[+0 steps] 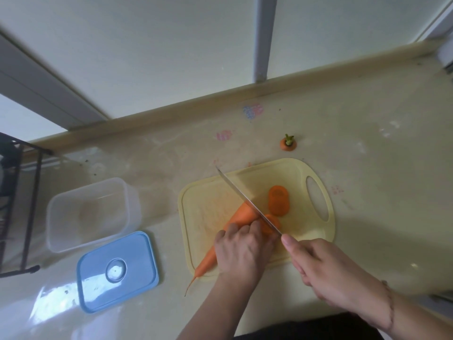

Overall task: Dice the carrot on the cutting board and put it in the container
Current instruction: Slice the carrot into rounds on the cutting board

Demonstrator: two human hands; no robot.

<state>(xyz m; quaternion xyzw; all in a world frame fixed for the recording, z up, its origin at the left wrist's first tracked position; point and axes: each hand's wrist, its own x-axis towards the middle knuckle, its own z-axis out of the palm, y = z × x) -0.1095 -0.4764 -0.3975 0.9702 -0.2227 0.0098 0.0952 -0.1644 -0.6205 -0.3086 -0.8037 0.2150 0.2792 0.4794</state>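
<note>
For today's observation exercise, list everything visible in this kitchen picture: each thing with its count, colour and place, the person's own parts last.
carrot: 1, orange, on the board, under the blade
cut chunk: 1, orange, board's right part
carrot top: 1, orange-green, counter behind board
cutting board: 1, yellow, centre
knife: 1, silver blade
container: 1, clear, left, open
lid: 1, blue, before container
rack: 1, black, far left
left hand: holds carrot
right hand: grips knife
</note>
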